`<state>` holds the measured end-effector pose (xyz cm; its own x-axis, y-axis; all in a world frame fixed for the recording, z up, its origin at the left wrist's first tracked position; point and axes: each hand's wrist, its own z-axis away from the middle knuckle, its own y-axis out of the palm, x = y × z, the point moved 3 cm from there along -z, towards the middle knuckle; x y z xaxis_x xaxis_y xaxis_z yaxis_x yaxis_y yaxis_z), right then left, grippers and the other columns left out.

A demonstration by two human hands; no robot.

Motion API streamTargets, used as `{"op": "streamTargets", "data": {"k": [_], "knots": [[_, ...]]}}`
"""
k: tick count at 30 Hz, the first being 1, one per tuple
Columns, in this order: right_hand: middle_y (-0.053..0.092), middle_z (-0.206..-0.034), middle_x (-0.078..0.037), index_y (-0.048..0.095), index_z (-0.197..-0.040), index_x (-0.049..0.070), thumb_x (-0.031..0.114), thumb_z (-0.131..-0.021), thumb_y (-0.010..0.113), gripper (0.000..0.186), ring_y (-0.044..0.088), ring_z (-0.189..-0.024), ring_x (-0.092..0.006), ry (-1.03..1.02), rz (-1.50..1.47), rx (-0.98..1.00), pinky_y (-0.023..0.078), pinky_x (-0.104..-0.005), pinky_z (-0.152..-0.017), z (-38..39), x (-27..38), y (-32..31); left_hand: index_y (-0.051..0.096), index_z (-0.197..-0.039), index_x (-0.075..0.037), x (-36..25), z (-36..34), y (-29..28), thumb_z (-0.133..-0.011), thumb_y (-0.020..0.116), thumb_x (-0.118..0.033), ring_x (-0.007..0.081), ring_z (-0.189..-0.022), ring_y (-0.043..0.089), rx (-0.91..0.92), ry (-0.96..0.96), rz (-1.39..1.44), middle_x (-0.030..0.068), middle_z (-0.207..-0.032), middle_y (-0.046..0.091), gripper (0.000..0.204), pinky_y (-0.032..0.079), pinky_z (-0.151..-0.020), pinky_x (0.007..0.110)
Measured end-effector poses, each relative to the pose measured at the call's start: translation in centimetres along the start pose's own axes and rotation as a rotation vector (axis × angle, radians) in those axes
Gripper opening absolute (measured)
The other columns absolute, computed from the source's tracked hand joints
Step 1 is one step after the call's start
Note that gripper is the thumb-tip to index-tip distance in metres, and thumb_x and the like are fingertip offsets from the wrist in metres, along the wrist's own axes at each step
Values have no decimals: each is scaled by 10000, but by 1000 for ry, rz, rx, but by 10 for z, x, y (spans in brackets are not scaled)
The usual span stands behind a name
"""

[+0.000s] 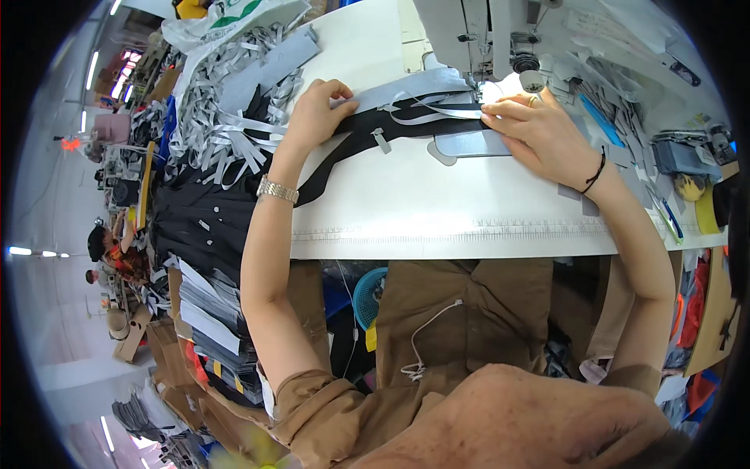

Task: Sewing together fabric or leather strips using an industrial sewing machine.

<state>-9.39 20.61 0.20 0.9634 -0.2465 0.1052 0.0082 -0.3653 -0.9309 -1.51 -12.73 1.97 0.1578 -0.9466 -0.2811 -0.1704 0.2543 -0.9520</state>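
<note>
Left hand [319, 111]: fingers curled, their tips bent down at the pale grey fabric strip [418, 84] and black fabric [351, 148]; whether the thumb pinches or only presses, I cannot tell.
Right hand [539, 129]: palm down, fingers reaching left with their tips on the layers beside the needle; its underside is hidden, so a pinch cannot be told from a press.
Black fabric: a long curved piece on the white sewing table [375, 211], running from below the left hand to the needle area; its right end disappears beneath the right hand.
Pale strip: lies along the far edge of the black fabric; its right end is lost near the needle.
White tape [437, 119]: loops over the black fabric toward the right fingertips; where it ends cannot be made out.
Sewing machine [461, 35]: head cut off by the upper edge; glare washes out the presser foot area.
Grey metal plate [473, 144]: partly covered by black fabric and the right hand.
Tape pile [207, 102]: tangled at left, single strands hard to separate.
Blue basket [364, 301]: below the table, partly hidden by brown clothing [469, 313].
</note>
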Motion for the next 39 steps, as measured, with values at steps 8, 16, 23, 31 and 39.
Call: {"op": "streamTargets", "data": {"k": [8,16,23,31,39], "knots": [[621,-1268,-23,653,-1253,78,143,-950,580,318,532,-1245,-203,26,-30,20,280,-662,-1121,-3,-2,3,699,-892,-8,-19,-19,-30,-833,670,-99,188,-691,645,-173,78,257,80,-789,687,111,516,-653,316],[661,-1131,18,711,-1106,83,153,-912,632,221,624,-1086,-147,-49,39,-180,373,-487,-1068,2,0,2,740,-1003,29,-139,35,-42,-824,491,-4,143,-858,623,334,209,689,95,-932,717,309,499,-748,268],[660,-1069,15,713,-1066,68,146,-904,642,194,627,-1076,-158,-58,38,-224,373,-485,-1075,1,1,3,634,-752,-42,-170,29,16,-712,639,-77,245,-815,554,-440,721,-449,77,-764,563,53,448,-794,387],[592,-1264,-27,691,-1069,88,128,-899,650,180,653,-981,-199,-16,-10,-107,263,-617,-1146,4,-2,1,686,-1016,-36,-143,30,52,-751,646,-59,235,-904,582,-356,844,-174,71,-903,617,269,432,-907,423],[585,-1267,-12,679,-1072,81,124,-897,659,181,649,-972,-192,27,-56,-70,244,-630,-1156,1,5,-6,696,-1036,-45,-142,28,53,-754,665,-60,209,-924,605,-389,851,-135,44,-996,667,285,435,-910,413]]}}
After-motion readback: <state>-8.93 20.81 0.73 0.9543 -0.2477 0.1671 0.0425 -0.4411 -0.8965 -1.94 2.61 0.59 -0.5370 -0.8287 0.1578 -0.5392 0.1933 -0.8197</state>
